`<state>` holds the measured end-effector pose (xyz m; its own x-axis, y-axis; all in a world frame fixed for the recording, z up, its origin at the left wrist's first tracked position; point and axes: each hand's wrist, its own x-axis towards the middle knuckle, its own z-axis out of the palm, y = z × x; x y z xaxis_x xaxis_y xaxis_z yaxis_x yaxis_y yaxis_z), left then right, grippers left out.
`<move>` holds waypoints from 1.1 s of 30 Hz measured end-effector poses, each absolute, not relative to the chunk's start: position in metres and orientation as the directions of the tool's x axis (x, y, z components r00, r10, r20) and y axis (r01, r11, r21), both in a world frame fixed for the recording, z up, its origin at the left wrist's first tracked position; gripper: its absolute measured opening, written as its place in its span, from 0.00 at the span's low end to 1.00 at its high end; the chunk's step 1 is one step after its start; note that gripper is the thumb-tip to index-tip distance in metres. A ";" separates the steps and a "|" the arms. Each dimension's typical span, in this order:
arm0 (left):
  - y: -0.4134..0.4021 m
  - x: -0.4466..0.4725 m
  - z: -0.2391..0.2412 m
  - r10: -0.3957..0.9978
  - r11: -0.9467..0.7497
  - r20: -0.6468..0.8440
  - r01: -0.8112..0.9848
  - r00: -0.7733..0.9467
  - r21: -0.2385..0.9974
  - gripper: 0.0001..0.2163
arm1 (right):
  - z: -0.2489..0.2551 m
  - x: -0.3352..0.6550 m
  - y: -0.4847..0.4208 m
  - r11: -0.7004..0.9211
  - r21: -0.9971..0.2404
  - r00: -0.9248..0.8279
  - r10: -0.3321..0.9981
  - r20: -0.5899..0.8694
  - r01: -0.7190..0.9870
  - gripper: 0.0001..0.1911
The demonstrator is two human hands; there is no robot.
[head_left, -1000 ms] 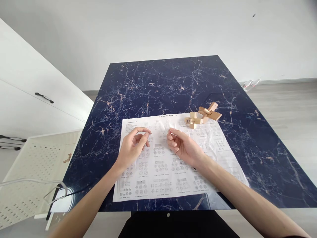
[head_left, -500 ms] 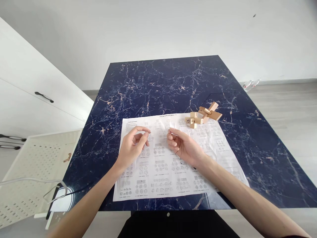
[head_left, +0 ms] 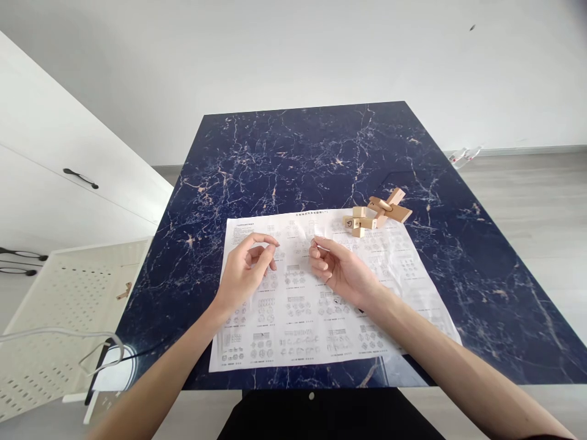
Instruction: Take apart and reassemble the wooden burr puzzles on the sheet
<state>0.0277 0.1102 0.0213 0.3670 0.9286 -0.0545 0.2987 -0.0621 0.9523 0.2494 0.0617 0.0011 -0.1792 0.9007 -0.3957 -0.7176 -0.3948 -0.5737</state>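
My left hand rests on a white printed sheet covered in small diagrams. Its fingers are curled, with the thumb tip meeting the fingertips, and I see nothing in them. My right hand lies a short gap to the right on the same sheet, palm turned inward, fingers curled and thumb against the index finger, also holding nothing visible. A wooden interlocking puzzle of pale crossed bars sits at the sheet's far right corner, beyond my right hand and apart from it.
The sheet lies on a dark blue marble-patterned table. A white perforated shelf with a small wooden piece stands low at the left, beside white cabinets. A white cable loops at the table's near left corner.
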 end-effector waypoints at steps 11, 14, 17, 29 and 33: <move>0.111 0.027 0.020 0.926 -0.074 -0.042 0.290 0.375 0.954 0.08 | 0.004 0.250 0.061 -0.389 -0.532 -0.192 0.902 -0.388 -0.752 0.16; 0.111 0.027 0.019 0.927 -0.074 -0.041 0.288 0.373 0.955 0.08 | 0.004 0.249 0.061 -0.388 -0.521 -0.192 0.901 -0.390 -0.760 0.15; 0.111 0.026 0.018 0.930 -0.068 -0.044 0.287 0.366 0.955 0.08 | 0.004 0.249 0.061 -0.388 -0.518 -0.192 0.900 -0.392 -0.762 0.15; 0.111 0.027 0.017 0.932 -0.072 -0.030 0.265 0.361 0.961 0.08 | 0.004 0.249 0.061 -0.382 -0.507 -0.197 0.903 -0.381 -0.772 0.14; 0.111 0.026 0.017 0.932 -0.067 -0.035 0.268 0.360 0.961 0.08 | 0.004 0.249 0.061 -0.383 -0.510 -0.193 0.902 -0.386 -0.771 0.15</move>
